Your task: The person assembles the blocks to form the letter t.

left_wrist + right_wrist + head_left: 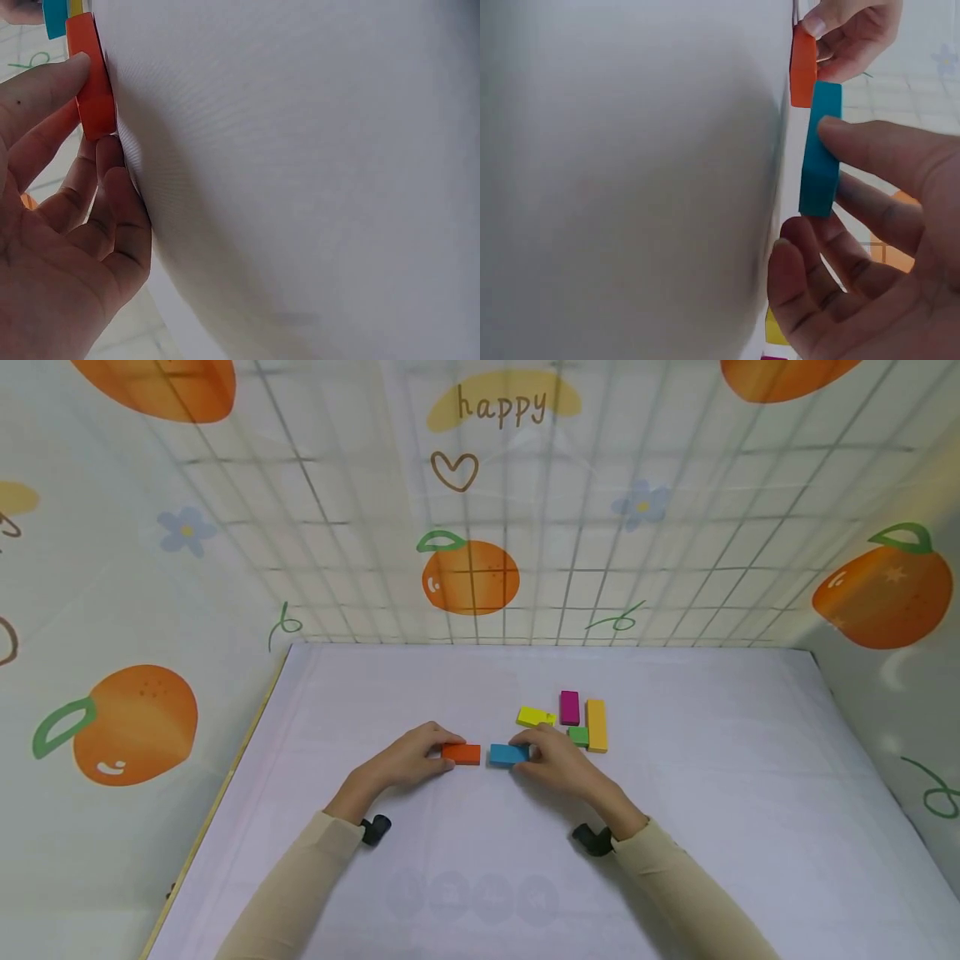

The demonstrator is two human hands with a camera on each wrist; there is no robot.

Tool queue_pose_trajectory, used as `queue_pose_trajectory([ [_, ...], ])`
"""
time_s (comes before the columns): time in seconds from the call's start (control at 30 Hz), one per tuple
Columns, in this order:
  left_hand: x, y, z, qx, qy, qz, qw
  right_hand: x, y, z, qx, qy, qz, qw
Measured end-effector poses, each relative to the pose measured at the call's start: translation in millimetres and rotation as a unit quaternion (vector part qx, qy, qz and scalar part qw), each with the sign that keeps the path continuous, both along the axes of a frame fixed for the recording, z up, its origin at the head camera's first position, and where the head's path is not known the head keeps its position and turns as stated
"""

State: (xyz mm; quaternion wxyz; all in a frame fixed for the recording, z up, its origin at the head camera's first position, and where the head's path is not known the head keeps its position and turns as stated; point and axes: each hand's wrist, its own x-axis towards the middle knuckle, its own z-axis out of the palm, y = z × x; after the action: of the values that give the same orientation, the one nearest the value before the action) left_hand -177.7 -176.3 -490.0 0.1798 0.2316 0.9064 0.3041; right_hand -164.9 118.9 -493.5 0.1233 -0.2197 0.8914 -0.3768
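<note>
Between thumb and fingers, my left hand (pixel 411 758) pinches an orange-red block (pixel 467 754) by its left end; the block lies on the table in the left wrist view (pixel 95 97). My right hand (pixel 558 762) pinches a blue block (pixel 504 755) by its right end. A small gap separates the two blocks, which are roughly in line. In the right wrist view the blue block (pixel 822 161) appears slightly off the tabletop, with the thumb on its near side. Just beyond the right hand lies a yellow block (pixel 534 717), partly behind the fingers.
Right of the yellow block are a magenta block (pixel 569 707), a small green block (pixel 578 737) and a longer amber block (pixel 597 725). They lie on a white-covered table (pixel 712 760). A patterned curtain (pixel 360 552) stands along the back edge and sides.
</note>
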Motion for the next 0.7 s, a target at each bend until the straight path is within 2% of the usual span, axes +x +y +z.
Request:
queue_pose_trajectory([
  [0.7, -1.6, -0.5, -2.5, 0.009, 0.003, -0.005, 0.9999, -5.4, -13, -1.9, -0.001, -0.01, 0.004, 0.9999],
])
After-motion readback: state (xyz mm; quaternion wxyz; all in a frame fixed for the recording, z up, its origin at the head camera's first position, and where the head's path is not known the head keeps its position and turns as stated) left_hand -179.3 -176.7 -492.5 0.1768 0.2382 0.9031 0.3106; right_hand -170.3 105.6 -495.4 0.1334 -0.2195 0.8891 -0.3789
